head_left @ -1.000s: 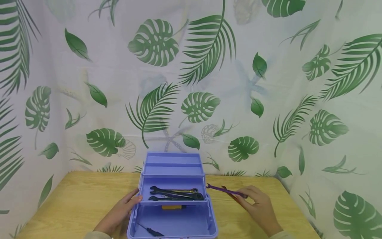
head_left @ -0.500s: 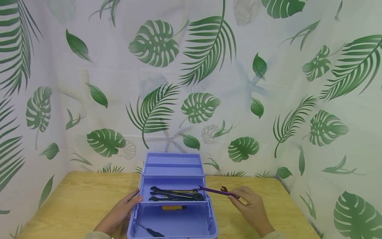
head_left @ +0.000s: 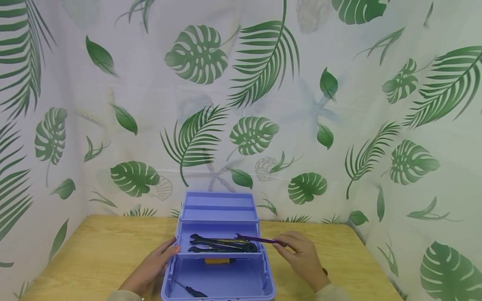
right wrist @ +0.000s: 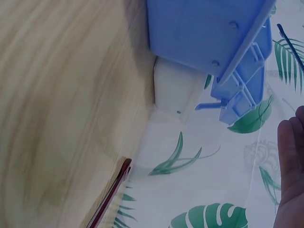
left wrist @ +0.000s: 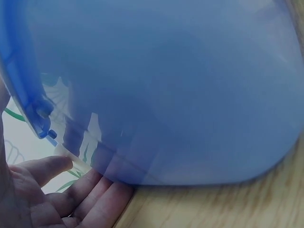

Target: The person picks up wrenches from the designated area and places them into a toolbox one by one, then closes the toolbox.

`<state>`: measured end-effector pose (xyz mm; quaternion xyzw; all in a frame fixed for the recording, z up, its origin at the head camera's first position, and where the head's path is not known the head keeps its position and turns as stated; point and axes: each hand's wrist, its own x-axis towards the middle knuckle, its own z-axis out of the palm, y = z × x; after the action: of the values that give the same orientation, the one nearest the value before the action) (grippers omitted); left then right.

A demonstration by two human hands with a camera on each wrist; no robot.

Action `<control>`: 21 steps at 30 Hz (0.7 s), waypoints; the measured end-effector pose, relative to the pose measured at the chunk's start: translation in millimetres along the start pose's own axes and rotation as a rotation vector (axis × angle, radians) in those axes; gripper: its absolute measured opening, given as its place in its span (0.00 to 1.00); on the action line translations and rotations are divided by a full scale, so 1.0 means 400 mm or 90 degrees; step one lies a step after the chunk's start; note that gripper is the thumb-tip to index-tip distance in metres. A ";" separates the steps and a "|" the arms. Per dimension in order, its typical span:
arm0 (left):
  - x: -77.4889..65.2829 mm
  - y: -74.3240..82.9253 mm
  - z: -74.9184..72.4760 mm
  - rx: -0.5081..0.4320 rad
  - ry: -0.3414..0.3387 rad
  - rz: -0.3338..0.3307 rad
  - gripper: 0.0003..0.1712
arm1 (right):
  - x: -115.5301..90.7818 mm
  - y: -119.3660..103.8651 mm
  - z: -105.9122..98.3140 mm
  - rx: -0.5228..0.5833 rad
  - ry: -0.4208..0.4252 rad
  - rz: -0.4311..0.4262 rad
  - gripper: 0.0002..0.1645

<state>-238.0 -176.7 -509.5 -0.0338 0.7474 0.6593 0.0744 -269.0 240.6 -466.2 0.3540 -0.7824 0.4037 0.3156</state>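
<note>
A purple wrench (head_left: 260, 239) reaches from my right hand (head_left: 301, 257) over the right side of the toolbox tray (head_left: 218, 254). Thumb and fingers pinch it near one end; its open jaw hangs above the wrenches in the tray. Several wrenches (head_left: 222, 244), mostly black with one gold, lie across each other there. My left hand (head_left: 156, 265) rests against the left side of the blue toolbox (head_left: 269, 278), thumb by the tray edge. In the left wrist view its fingers (left wrist: 111, 199) touch the translucent wall, fairly straight.
A black screwdriver (head_left: 195, 292) lies in the toolbox's lower compartment, and a yellow item (head_left: 217, 261) shows under the tray. On the wooden table (head_left: 113, 246), right of the box, lies a dark red wrench (right wrist: 110, 197), mostly hidden by my right wrist in the head view. A leaf-patterned curtain stands behind.
My right hand has moved left with the purple wrench, bringing its jaw from beside the toolbox to over the tray. The left hand stays on the toolbox.
</note>
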 end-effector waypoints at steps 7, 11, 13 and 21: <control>0.005 -0.006 0.001 0.001 -0.002 -0.003 0.45 | 0.025 -0.014 0.045 -0.028 -0.030 -0.026 0.15; 0.006 -0.004 0.001 0.006 0.003 -0.003 0.45 | 0.036 -0.020 0.071 -0.024 -0.049 -0.033 0.14; 0.007 -0.003 0.001 0.005 0.002 0.000 0.45 | 0.042 -0.023 0.082 -0.020 -0.059 -0.035 0.13; 0.007 -0.003 0.003 0.008 0.000 -0.010 0.46 | 0.059 -0.032 0.115 -0.060 -0.121 -0.035 0.10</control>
<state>-240.5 -175.4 -511.1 -0.0391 0.7514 0.6538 0.0794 -281.3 188.7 -464.6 0.3968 -0.8170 0.3221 0.2673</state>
